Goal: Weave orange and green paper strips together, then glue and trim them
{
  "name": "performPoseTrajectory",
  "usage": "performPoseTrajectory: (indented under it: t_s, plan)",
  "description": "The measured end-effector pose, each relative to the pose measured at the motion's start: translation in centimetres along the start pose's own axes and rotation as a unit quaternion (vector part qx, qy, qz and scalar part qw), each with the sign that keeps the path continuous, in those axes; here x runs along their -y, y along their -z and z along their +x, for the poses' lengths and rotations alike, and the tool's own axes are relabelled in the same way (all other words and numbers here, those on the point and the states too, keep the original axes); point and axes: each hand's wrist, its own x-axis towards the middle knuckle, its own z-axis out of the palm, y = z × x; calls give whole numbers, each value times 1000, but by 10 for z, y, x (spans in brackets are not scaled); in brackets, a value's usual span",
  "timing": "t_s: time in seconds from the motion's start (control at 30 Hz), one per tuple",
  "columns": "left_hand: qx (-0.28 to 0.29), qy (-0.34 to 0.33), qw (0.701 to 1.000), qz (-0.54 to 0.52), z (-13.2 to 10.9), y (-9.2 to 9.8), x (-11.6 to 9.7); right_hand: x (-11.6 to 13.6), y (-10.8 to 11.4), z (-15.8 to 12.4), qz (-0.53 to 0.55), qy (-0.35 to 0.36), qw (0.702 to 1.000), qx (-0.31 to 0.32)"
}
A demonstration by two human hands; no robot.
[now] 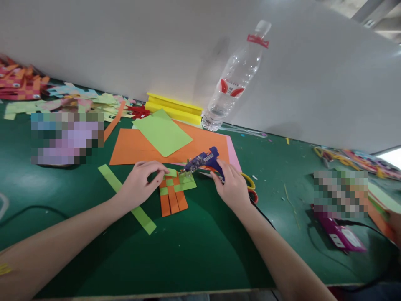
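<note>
- Two hands work mid-counter: left hand [142, 184] pinches a green strip on the woven paper mat [173, 190].
- Right hand [232, 186] grips the glue gun [203, 160], nozzle at the mat.

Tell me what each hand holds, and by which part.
The right hand grips the glue gun by its handle. The left hand pinches the top edge of the paper weave, at a green strip.
</note>
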Motion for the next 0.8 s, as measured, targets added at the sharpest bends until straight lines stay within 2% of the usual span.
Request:
performPoseTrajectory:
  t_s: [0.8]
  plan:
    - [-1,-2,1000,7,1,0,-1,2,2,1,7,4,1000,9]
